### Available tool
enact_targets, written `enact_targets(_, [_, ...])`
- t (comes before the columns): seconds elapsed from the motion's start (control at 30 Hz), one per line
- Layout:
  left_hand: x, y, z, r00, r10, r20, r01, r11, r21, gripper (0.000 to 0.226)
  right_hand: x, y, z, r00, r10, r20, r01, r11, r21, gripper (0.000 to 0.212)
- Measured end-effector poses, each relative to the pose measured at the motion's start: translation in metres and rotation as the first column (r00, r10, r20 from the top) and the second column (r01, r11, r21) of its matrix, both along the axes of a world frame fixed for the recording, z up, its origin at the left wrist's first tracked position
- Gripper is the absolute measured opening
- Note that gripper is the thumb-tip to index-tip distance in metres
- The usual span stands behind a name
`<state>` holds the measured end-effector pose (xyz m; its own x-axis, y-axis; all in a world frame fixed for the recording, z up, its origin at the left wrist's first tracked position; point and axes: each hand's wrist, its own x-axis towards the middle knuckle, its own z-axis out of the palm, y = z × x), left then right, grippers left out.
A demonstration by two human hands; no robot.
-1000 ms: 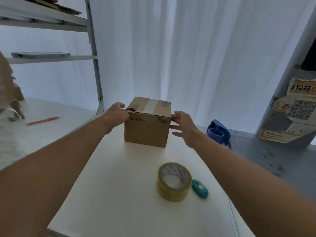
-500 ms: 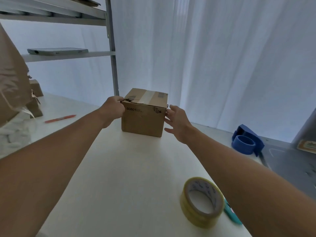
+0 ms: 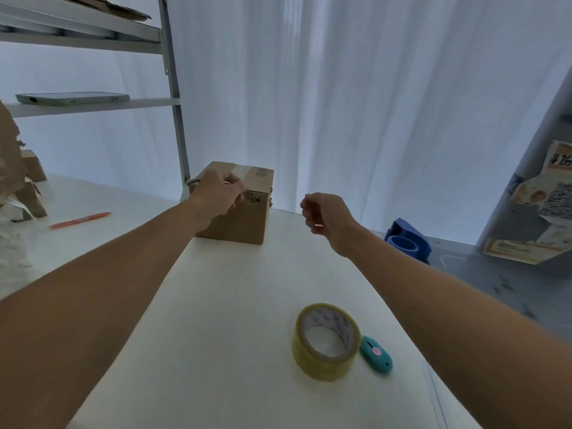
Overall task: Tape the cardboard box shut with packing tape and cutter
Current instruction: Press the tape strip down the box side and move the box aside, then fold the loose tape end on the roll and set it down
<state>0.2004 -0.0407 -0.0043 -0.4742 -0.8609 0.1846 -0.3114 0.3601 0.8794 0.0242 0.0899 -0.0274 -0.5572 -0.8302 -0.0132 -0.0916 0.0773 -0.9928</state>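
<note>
A small brown cardboard box with an old strip of tape on top stands at the far end of the white table. My left hand rests on the box's near top edge, fingers curled over it. To the right of the box, my right hand hovers in the air apart from it, fingers loosely curled, holding nothing. A roll of yellowish packing tape lies near me on the table. A small teal cutter with a pink button lies right beside the roll.
A metal shelf post stands left of the box, with a phone on a shelf. A red pen lies on the left surface. A blue tape dispenser sits at the right. White curtains hang behind.
My right hand has let go of the box's right side and drawn back to the right. My left hand has shifted from the box's left corner onto its top front edge.
</note>
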Motion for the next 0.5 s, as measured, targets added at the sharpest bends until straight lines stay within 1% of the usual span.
enact_targets(0.17, [-0.026, 0.054, 0.001, 0.963, -0.212, 0.166, 0.225, 0.972, -0.068, 0.018, -0.016, 0.052, 0.005, 0.989, -0.013, -0.149, 0.035, 0.989, 0.144, 0.021])
enact_targets(0.33, [-0.044, 0.094, 0.000, 0.931, -0.286, 0.228, 0.315, 0.944, -0.100, 0.020, -0.022, 0.092, 0.004, 0.976, -0.010, -0.216, 0.059, 0.974, 0.218, 0.023])
enact_targets(0.43, [-0.052, 0.115, -0.008, 0.917, -0.307, 0.255, 0.346, 0.929, -0.127, 0.018, -0.022, 0.113, -0.007, 0.958, 0.078, -0.275, -0.003, 0.964, 0.264, 0.021])
enact_targets(0.5, [-0.055, 0.125, -0.017, 0.873, -0.343, 0.346, 0.400, 0.910, -0.108, 0.016, -0.023, 0.123, -0.016, 0.925, 0.178, -0.335, -0.052, 0.934, 0.355, 0.018])
